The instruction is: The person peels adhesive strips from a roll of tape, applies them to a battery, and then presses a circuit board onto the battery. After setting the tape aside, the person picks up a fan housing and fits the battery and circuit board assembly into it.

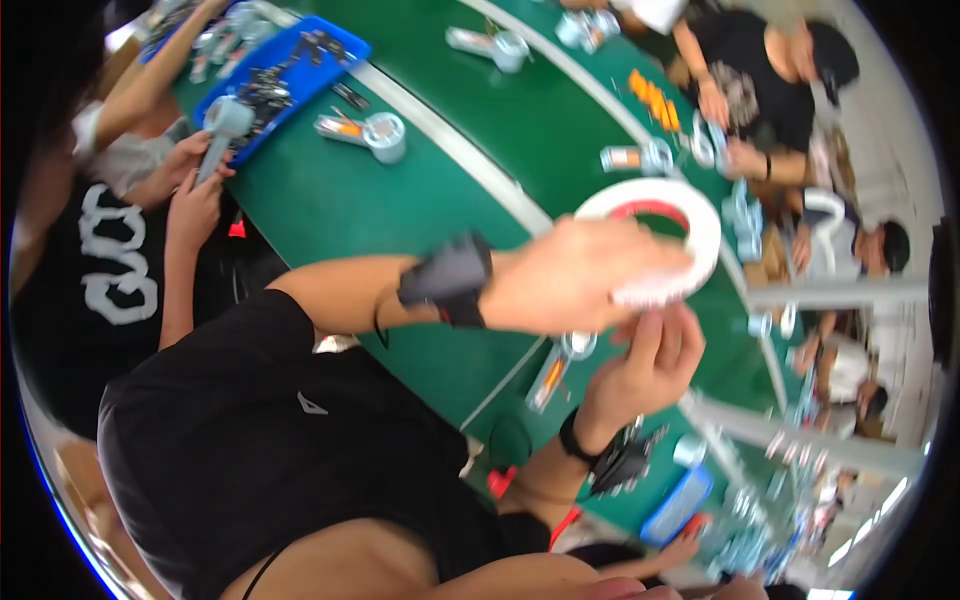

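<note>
My left hand [590,270] reaches across the middle, closed on a wide white roll of tape [703,225] with a red inner ring. Its fingers pass over the roll's near side. Just below the roll's lower edge is my right hand [650,370], with thumb and fingers pinched together. What lies between those fingertips is too small and blurred to make out. Near my right hand on the green table lies a light-blue housing [550,375] with a round head and an orange part in its handle.
Similar light-blue housings [385,137] lie on the green table [290,205]. A blue tray [362,48] holds dark small parts at the upper left. A co-worker's hands [195,195] hold a light-blue housing [228,118]. Orange pieces [655,100] lie before another person.
</note>
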`<state>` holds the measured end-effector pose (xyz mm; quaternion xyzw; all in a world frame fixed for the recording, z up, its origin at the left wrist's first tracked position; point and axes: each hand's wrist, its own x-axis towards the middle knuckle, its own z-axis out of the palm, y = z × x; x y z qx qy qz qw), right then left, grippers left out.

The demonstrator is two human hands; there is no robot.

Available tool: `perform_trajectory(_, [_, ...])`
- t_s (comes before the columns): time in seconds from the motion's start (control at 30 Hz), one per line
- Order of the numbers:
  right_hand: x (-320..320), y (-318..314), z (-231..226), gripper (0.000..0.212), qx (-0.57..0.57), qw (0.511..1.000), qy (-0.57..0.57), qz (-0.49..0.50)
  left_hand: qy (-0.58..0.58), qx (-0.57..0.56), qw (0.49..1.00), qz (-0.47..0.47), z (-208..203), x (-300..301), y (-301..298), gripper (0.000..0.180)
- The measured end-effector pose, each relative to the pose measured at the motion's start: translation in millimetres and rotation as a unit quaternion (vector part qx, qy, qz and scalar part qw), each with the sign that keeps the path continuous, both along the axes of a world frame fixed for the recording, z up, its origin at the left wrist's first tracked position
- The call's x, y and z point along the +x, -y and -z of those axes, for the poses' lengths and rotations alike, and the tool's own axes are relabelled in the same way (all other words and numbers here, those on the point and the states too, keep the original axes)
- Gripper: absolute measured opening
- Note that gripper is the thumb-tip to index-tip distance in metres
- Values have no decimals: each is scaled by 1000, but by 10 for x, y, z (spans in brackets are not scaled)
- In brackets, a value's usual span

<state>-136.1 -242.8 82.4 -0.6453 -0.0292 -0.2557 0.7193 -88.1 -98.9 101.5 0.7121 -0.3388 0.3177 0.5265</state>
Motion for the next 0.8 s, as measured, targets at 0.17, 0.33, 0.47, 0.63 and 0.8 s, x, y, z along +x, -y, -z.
perform_trajectory(0.17, [95,-73,-137,34,-74,997,-24,29,72,163,981,-82,-33,55,4,56])
perform_trajectory(0.33, [264,59,-165,41,-39,995,-69,-64,118,223,958,-138,-24,162,77,52])
perform_trajectory(0.47, [384,155,-114,45,-3,991,-86,-102,104,292,941,-136,10,310,140,50])
perform_trajectory(0.63, [438,277,-70,46,9,989,-92,-117,113,323,931,-126,-30,363,220,51])
perform_trajectory(0.8, [467,461,-32,46,2,988,-96,-125,118,304,942,-82,14,468,314,50])
